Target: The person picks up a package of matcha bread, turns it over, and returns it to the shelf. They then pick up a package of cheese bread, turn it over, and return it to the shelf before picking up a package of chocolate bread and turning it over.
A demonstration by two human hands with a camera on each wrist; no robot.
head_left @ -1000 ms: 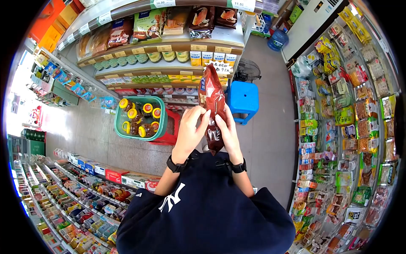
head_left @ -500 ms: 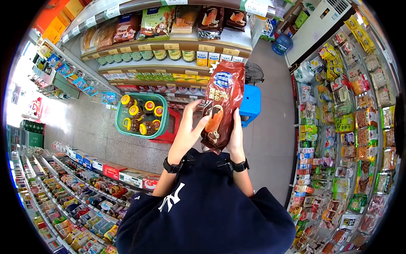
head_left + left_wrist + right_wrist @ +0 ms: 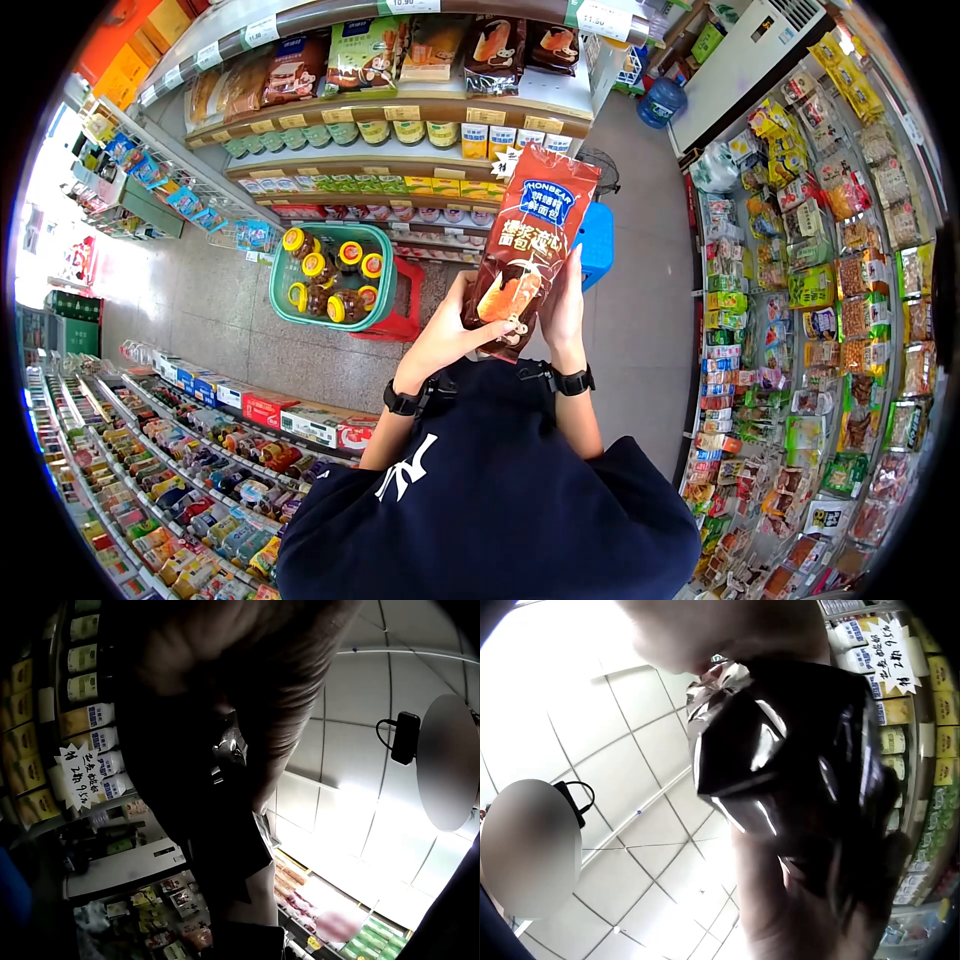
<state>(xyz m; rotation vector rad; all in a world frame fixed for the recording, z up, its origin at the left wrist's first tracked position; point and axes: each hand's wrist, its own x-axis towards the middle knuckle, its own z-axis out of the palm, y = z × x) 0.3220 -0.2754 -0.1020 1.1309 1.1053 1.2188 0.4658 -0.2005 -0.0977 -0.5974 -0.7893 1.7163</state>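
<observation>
Brown packet: turned from nearly edge-on, a second ago, to printed face up; its top now leans farther to your right than in the half-second-earlier frame, and your left thumb lies lower on the front. Marked HONBEAR on a blue label, bread picture below; held in front of your chest, above the floor. Left grip: closed on the packet's lower left side, thumb across the front at the bottom of the bread picture, fingers passing behind, their tips hidden. Right grip: fingers straight, laid flat along the lower right edge, steadying it; the part behind the packet cannot be told. Packet relative to both: lower half between your hands, upper half and crimped top standing free beyond your fingertips. Blue stool: partly hidden beyond your right fingers. Green basket: to your left, well apart from the packet, holding yellow-lidded jars. Red stool: just beside the basket. Shelving: ahead, stocked, a similar packet on its upper shelf.
</observation>
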